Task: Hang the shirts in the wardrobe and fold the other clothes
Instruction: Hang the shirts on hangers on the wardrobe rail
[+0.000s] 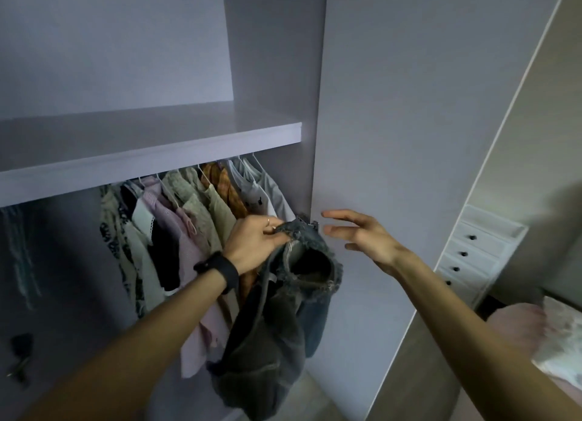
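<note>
My left hand (255, 242), with a black watch on the wrist, grips the frayed edge of a dark grey denim garment (277, 335). It hangs down in front of the open wardrobe. My right hand (362, 234) is open beside it, fingers spread, close to the garment's top edge and in front of the wardrobe's side panel (362, 137). Several shirts on white hangers (201, 212) hang on the rail under the shelf (151, 159), just behind my left hand.
A patterned garment (111, 241) hangs at the left end of the row, with dark space further left. A white drawer unit (472, 256) stands to the right. A bed with pink and floral bedding (541, 342) lies at the lower right.
</note>
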